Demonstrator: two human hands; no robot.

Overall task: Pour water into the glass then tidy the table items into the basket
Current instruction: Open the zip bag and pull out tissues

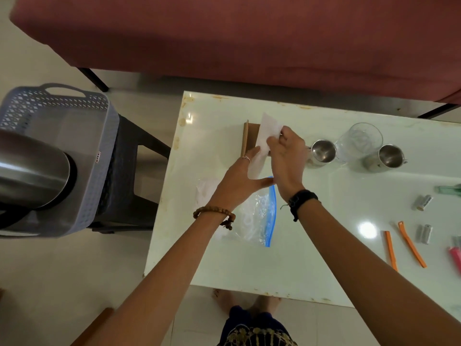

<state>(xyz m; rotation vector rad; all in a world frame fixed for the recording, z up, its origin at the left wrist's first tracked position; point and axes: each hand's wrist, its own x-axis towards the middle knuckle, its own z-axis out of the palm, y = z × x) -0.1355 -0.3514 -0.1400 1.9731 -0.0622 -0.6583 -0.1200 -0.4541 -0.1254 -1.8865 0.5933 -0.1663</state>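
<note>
Over the white table [299,265], my right hand [287,158] pinches a white sheet of paper [268,132] at its upper part. My left hand [240,178] holds the sheet's lower part, fingers under it and thumb stretched out. Behind the paper lies a brown cardboard piece [249,138]. A clear zip bag with a blue seal [259,221] lies under my wrists. A clear glass [359,141] stands between two steel mugs [323,152] [389,157]. The grey basket [82,136] sits on a dark stool left of the table, with a steel vessel [32,171] in it.
Two orange sticks [411,245], two small silver cylinders [424,202] and pink and green items [456,255] lie on the table's right side. A maroon sofa [249,33] runs along the far side. My feet [249,300] stand at the table's near edge.
</note>
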